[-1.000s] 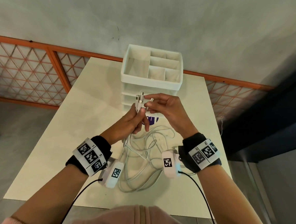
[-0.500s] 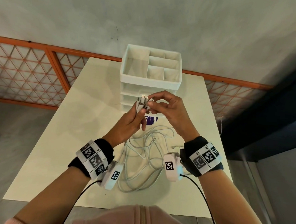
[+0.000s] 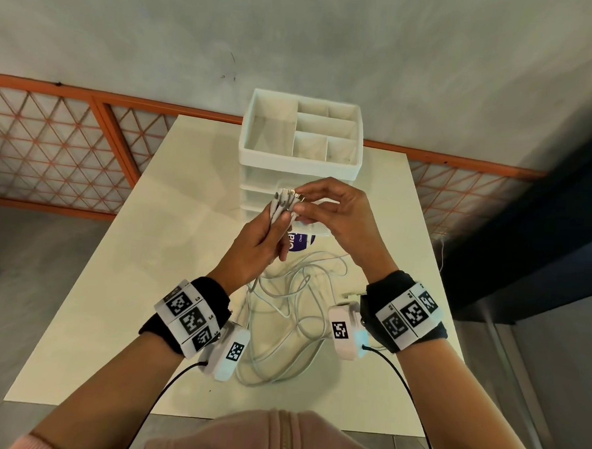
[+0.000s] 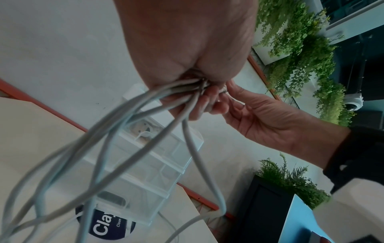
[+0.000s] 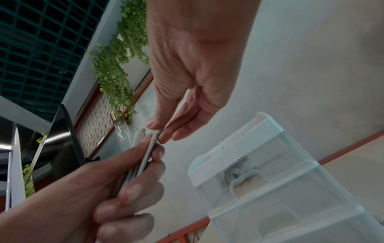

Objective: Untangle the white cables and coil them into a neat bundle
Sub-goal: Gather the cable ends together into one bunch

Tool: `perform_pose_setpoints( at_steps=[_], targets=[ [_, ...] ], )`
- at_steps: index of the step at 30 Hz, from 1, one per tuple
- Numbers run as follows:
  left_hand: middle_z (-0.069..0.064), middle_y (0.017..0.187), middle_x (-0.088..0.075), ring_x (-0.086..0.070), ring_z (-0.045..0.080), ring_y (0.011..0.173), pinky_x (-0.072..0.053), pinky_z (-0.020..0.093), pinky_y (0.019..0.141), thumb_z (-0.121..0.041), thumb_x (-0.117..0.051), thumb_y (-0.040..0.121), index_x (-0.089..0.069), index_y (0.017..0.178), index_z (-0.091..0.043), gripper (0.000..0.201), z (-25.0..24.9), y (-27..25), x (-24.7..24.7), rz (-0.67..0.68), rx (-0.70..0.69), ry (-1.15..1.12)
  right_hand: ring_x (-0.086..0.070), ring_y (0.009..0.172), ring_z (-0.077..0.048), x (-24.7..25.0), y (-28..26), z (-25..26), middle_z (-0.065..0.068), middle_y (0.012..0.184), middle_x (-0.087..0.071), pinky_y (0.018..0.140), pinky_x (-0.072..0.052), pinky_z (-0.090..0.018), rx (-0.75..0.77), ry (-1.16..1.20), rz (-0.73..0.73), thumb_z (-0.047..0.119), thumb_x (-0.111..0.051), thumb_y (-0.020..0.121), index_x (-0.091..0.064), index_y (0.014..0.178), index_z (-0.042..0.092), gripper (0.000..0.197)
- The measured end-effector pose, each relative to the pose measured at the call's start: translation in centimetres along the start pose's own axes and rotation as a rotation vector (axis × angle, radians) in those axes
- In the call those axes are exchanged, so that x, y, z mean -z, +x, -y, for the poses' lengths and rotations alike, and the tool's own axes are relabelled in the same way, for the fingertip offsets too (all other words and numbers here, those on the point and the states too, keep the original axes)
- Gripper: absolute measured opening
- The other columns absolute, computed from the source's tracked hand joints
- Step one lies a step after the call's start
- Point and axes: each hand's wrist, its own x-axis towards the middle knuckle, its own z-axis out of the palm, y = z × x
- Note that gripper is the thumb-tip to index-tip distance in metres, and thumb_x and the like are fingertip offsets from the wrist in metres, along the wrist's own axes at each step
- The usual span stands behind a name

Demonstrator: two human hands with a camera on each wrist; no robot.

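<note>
**Aligning the cable ends before coiling**

Right-hand fingertips point(image 5: 154, 125): thumb and forefinger are pinched on one connector tip at the top of the gathered ends; the other fingers are relaxed and extended below. Left hand point(image 3: 257, 246): fingers are curled round a sheaf of white cables point(image 3: 283, 306) just under their connectors point(image 3: 287, 198), thumb pressed across the strands. Right hand point(image 3: 336, 216) sits just beside the left, both raised above the table point(image 3: 120, 283) in front of the drawer organizer point(image 3: 303, 132).

Step in hand, as judged: squaring up the plug ends so all lie level in the left fist. To do it well:
- Keep the left grip firm but not crushing, so a single strand can slide when drawn.
- Move one connector at a time; pull along the cable's line, not sideways.
- Check that the ends are flush before any winding begins.

Cable condition: several thin, round white strands leave the bottom of the left fist together and fan out downward (left wrist view). Below, they drop to the table in loose overlapping loops between the wrists; strands cross one another, and whether any true knots are present cannot be told. One free plug end point(image 3: 351, 295) lies on the table near the right wrist. Not yet coiled. A purple round label point(image 3: 300, 243) lies near the organizer's base.
</note>
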Motion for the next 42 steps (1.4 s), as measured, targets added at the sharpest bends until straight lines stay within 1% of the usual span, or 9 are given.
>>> perform_pose_setpoints(
  at_steps=[3,8,10,14,19,25,30,37,42],
  targets=[
    [0.002,0.058,-0.048,-0.039,0.008,0.046,-0.034,0.016,0.046,-0.031,-0.033,0.102,-0.048,0.099,-0.035,0.016,0.1,0.2,-0.1,-0.028,0.017,0.003,-0.067,0.065,-0.014,0.2,-0.1,0.0,-0.008,0.076,-0.063,0.067,-0.056,-0.024,0.027,0.016,-0.063,-0.002,-0.076,0.074,-0.063,0.092,0.001,0.023],
    [-0.009,0.057,-0.035,-0.030,0.003,0.047,-0.029,0.014,0.044,-0.039,-0.025,0.101,-0.043,0.081,-0.027,0.030,0.0,0.0,-0.3,0.076,0.052,-0.029,-0.058,0.064,0.002,0.3,0.2,0.2,-0.002,0.076,-0.066,0.065,-0.047,-0.012,0.075,-0.068,-0.047,-0.001,-0.075,0.075,-0.065,0.085,-0.003,0.015],
    [-0.010,0.057,-0.037,-0.032,0.003,0.046,-0.029,0.013,0.044,-0.039,-0.024,0.101,-0.047,0.101,-0.011,0.036,0.0,0.0,-0.4,0.126,0.042,0.012,-0.056,0.065,0.002,0.2,0.2,0.3,0.000,0.076,-0.067,0.066,-0.047,-0.013,0.084,-0.093,-0.045,0.002,-0.075,0.075,-0.066,0.086,-0.004,0.016],
    [-0.003,0.062,-0.040,-0.037,0.003,0.047,-0.032,0.011,0.047,-0.031,-0.027,0.102,-0.032,0.132,-0.017,0.034,0.1,0.2,-0.6,0.186,-0.002,0.142,-0.053,0.068,-0.009,-0.1,0.5,0.0,-0.008,0.077,-0.063,0.065,-0.046,-0.020,0.076,-0.128,-0.057,0.007,-0.076,0.076,-0.065,0.086,0.001,0.015],
    [-0.005,0.064,-0.038,-0.036,0.003,0.050,-0.034,0.015,0.052,-0.029,-0.031,0.102,-0.038,0.112,-0.012,0.020,0.9,0.9,-0.5,0.118,0.033,0.156,-0.059,0.063,-0.009,0.0,0.6,0.2,-0.008,0.080,-0.066,0.060,-0.048,-0.019,0.035,-0.168,-0.008,0.012,-0.071,0.083,-0.066,0.086,0.004,0.010],
    [-0.007,0.070,-0.031,-0.031,0.003,0.054,-0.033,0.022,0.058,-0.035,-0.033,0.101,-0.034,0.107,-0.007,0.028,0.9,1.1,-0.4,0.135,0.057,0.121,-0.063,0.074,-0.015,0.5,1.2,0.2,-0.007,0.084,-0.070,0.078,-0.053,-0.033,0.011,-0.316,0.061,0.015,-0.076,0.078,-0.070,0.081,0.009,0.009],
    [-0.011,0.072,-0.035,-0.038,-0.001,0.055,-0.034,0.023,0.064,-0.047,-0.028,0.099,-0.037,0.114,-0.014,0.038,0.2,1.0,-0.4,0.131,0.111,0.023,-0.066,0.082,-0.020,1.2,1.4,0.2,-0.004,0.081,-0.069,0.077,-0.053,-0.026,-0.041,-0.205,0.083,0.010,-0.071,0.082,-0.067,0.086,0.003,0.009],
    [-0.009,0.062,-0.037,-0.033,0.006,0.054,-0.034,0.026,0.059,-0.048,-0.019,0.100,-0.038,0.082,-0.022,0.037,0.1,1.3,0.2,0.110,0.089,-0.012,-0.070,0.076,-0.016,1.1,1.9,0.6,-0.010,0.085,-0.064,0.076,-0.056,-0.031,-0.043,-0.140,0.116,0.007,-0.064,0.087,-0.061,0.092,-0.001,0.010],
    [-0.008,0.065,-0.036,-0.038,0.000,0.051,-0.038,0.010,0.056,-0.036,-0.025,0.102,-0.044,0.097,-0.030,0.021,0.1,1.3,0.2,0.155,0.088,-0.011,-0.068,0.065,-0.010,0.7,2.0,0.1,-0.003,0.080,-0.058,0.068,-0.054,-0.031,-0.035,-0.175,0.093,0.008,-0.063,0.089,-0.057,0.092,-0.001,0.012]
  ],
)
